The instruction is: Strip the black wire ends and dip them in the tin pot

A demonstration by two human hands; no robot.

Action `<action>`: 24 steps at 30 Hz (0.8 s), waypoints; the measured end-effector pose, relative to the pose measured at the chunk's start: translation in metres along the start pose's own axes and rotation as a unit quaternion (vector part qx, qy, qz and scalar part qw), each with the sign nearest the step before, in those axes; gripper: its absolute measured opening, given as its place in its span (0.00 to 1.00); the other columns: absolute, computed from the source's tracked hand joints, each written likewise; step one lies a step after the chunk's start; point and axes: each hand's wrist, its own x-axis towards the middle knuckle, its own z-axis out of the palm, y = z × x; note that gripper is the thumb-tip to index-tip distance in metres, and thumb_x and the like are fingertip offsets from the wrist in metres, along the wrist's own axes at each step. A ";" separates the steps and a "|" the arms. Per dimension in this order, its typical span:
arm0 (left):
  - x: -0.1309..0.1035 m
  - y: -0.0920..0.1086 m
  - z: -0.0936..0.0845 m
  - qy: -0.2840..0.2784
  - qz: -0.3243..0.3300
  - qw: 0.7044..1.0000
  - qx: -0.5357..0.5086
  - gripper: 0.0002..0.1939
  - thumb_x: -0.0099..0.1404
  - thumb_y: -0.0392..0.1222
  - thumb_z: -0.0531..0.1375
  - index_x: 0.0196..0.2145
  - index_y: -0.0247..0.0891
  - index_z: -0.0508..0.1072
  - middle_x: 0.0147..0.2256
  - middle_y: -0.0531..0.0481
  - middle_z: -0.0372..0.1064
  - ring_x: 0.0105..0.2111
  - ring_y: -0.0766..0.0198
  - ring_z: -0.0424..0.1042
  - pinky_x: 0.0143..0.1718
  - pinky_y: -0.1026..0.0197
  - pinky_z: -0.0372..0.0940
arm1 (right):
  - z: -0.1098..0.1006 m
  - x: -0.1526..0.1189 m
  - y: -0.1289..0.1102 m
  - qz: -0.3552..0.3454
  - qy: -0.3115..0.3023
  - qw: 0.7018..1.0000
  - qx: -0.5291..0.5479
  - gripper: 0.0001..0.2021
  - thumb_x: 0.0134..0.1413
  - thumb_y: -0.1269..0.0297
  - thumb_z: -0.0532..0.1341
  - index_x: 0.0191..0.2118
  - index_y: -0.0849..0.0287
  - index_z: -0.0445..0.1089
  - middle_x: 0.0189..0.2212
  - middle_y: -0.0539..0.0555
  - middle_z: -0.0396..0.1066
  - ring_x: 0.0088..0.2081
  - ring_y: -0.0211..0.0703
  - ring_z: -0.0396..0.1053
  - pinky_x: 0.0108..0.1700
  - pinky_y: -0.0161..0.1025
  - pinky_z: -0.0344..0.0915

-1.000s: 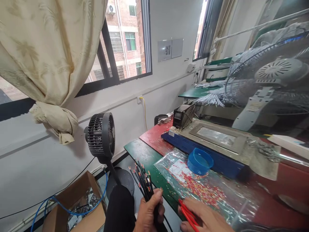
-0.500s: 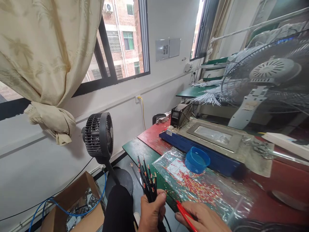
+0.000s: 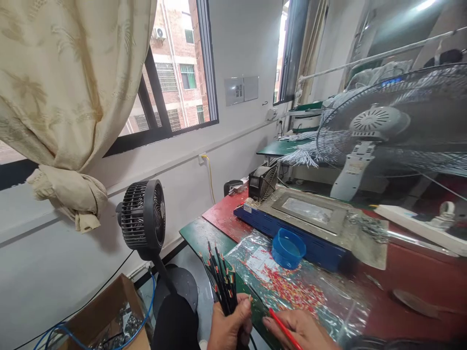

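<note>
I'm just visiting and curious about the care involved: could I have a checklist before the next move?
1. Left hand wrapped around the black cables: ok.
2. Right hand holding the red-handled tool: ok.
3. Black cables level at the top: not ok, they fan out unevenly.
4. All black cables stripped: cannot tell, many overlap.
5. Red and yellow scraps heaped neatly: not ok, strewn over clear plastic.

The wires [image 3: 224,294] in the left hand [image 3: 230,324] are left of the scraps [image 3: 295,290], which lie on a plastic bag [image 3: 337,316] on the table [image 3: 202,236], a bowl [image 3: 288,252] and then a machine [image 3: 310,226] behind them, and a fan [image 3: 140,214] left of the table.
</note>
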 end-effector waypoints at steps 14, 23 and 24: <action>-0.009 -0.007 -0.002 -0.150 -0.006 0.988 0.048 0.25 0.39 0.58 0.68 0.25 0.32 0.72 0.10 0.56 0.60 0.10 0.77 0.52 0.15 0.65 0.40 | -0.003 -0.005 -0.016 0.023 -0.018 0.954 0.299 0.30 0.42 0.32 0.54 0.20 0.60 0.62 0.09 0.43 0.54 0.11 0.28 0.49 0.15 0.29 0.43; -0.014 -0.003 0.003 -0.138 -0.012 0.990 0.042 0.23 0.41 0.58 0.66 0.22 0.32 0.72 0.09 0.57 0.58 0.09 0.77 0.50 0.14 0.64 0.39 | -0.007 -0.008 -0.022 0.006 -0.053 0.958 0.280 0.28 0.41 0.34 0.58 0.20 0.59 0.62 0.10 0.42 0.54 0.12 0.28 0.48 0.17 0.31 0.44; -0.015 -0.003 0.003 -0.139 -0.014 0.989 0.044 0.24 0.41 0.59 0.66 0.22 0.32 0.72 0.09 0.57 0.58 0.09 0.77 0.50 0.14 0.64 0.39 | -0.006 -0.009 -0.023 0.005 -0.055 0.957 0.284 0.27 0.41 0.35 0.58 0.20 0.59 0.62 0.10 0.42 0.54 0.13 0.29 0.49 0.17 0.31 0.44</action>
